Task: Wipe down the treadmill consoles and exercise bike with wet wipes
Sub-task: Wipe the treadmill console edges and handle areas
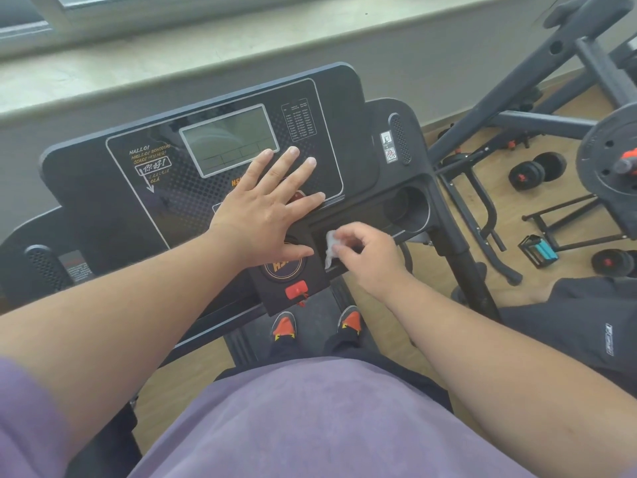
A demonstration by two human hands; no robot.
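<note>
Person stands at treadmill console (103, 201), toes of 2 orange shoes (284, 326) visible below it. Left hand (265, 208) lies flat on the panel, fingers straight and spread, tips reaching the lower edge of the grey display (229, 139); it grips nothing, seems to brace. Right hand (365, 257) pinches a crumpled white wet wipe (330, 248), fingers curled round it, pressing it into the shallow tray (368, 215) just right of the red safety key (296, 290). Step in hand: wiping the tray, judged mid-console. Next likely the cup holder (412, 208), needing the wipe pushed round its curved wall. Weight rack and dumbbells (537, 170) stand at right.
</note>
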